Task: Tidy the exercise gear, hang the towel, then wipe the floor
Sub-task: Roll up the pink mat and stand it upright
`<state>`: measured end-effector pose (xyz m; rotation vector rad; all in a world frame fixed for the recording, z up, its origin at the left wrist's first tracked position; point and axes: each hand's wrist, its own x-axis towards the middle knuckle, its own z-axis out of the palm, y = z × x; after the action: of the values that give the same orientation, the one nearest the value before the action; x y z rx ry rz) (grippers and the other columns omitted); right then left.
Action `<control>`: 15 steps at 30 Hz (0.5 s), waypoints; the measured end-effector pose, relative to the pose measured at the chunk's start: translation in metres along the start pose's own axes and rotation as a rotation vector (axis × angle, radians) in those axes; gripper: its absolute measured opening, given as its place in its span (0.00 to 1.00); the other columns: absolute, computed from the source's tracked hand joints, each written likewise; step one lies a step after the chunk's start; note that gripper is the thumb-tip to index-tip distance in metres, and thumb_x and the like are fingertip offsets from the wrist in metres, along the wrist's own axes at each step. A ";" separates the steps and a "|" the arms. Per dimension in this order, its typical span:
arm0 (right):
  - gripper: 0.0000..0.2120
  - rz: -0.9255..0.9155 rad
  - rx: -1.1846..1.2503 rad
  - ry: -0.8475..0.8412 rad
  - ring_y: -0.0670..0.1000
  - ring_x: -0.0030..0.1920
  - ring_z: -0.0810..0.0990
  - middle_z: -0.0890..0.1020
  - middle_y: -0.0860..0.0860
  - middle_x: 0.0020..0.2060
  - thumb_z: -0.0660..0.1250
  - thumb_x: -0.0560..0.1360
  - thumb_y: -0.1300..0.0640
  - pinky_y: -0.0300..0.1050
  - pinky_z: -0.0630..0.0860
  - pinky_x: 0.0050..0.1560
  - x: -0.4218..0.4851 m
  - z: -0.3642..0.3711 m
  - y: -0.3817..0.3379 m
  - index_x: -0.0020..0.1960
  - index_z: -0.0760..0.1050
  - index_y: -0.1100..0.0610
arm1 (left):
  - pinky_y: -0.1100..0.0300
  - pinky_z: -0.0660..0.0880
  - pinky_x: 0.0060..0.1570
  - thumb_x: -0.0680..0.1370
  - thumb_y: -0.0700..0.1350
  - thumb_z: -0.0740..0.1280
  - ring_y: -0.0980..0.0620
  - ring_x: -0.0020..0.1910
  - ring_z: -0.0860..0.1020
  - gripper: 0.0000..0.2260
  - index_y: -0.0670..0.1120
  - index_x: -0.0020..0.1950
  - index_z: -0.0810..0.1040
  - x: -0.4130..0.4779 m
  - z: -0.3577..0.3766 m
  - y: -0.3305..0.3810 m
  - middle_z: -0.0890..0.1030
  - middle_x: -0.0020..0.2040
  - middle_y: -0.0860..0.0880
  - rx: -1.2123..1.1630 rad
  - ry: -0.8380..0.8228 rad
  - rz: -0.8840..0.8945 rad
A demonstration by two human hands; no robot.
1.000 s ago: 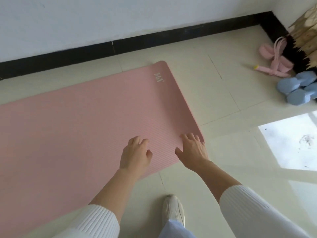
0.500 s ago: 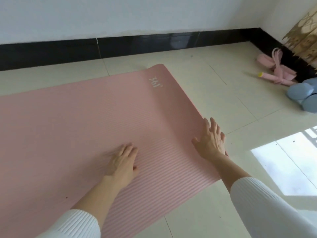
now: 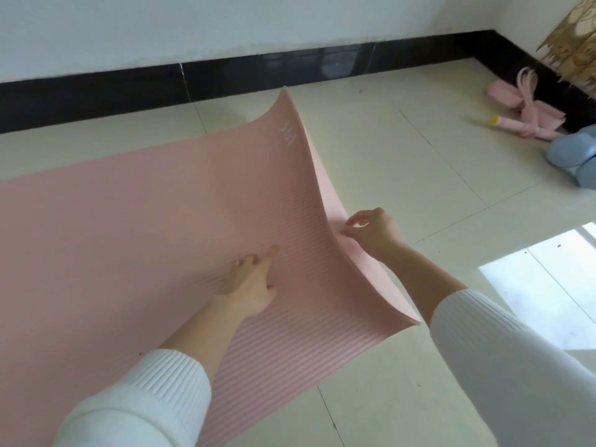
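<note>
A pink ribbed exercise mat (image 3: 135,221) lies across the cream tiled floor, its right short end lifted and curling upward. My right hand (image 3: 371,232) grips that raised end from behind, fingers curled on its underside. My left hand (image 3: 251,279) rests on the mat's top surface just left of the curl, fingers stretched out and pressing down. Both arms wear white ribbed sleeves.
Two blue dumbbells (image 3: 574,156) lie at the far right by the black skirting board (image 3: 258,72). A pink resistance band set (image 3: 529,114) sits beside them. A patterned golden object (image 3: 571,33) stands in the corner. A bright sun patch (image 3: 548,285) falls on the tiles at right.
The mat's right end was flat; now my right hand has lifted it into an upward curl. My left hand has slid further onto the mat.
</note>
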<state>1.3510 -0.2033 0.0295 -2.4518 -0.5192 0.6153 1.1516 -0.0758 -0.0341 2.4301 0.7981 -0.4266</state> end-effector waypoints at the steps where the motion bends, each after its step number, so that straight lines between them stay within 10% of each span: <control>1: 0.06 0.006 0.026 -0.040 0.52 0.46 0.75 0.77 0.55 0.49 0.75 0.69 0.55 0.39 0.66 0.34 0.001 0.003 0.002 0.44 0.80 0.54 | 0.48 0.69 0.63 0.77 0.50 0.64 0.41 0.68 0.66 0.36 0.57 0.78 0.44 0.000 -0.001 -0.001 0.68 0.70 0.44 -0.025 0.005 -0.001; 8: 0.39 -0.021 -0.216 -0.121 0.57 0.60 0.67 0.73 0.54 0.56 0.76 0.65 0.46 0.51 0.71 0.54 -0.009 0.035 0.004 0.68 0.59 0.54 | 0.55 0.63 0.68 0.80 0.47 0.59 0.45 0.72 0.64 0.31 0.55 0.78 0.46 0.004 -0.014 0.017 0.64 0.75 0.45 -0.273 0.121 0.058; 15: 0.27 -0.256 -0.616 0.104 0.57 0.59 0.69 0.73 0.55 0.57 0.67 0.72 0.49 0.51 0.68 0.54 -0.017 0.052 0.002 0.65 0.62 0.57 | 0.55 0.52 0.75 0.81 0.54 0.57 0.56 0.75 0.57 0.28 0.53 0.78 0.50 0.028 -0.012 0.053 0.57 0.77 0.55 -0.842 0.070 0.027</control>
<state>1.3100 -0.1910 -0.0048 -2.8858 -1.0893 0.2364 1.2075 -0.0919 -0.0165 1.6671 0.7679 0.0247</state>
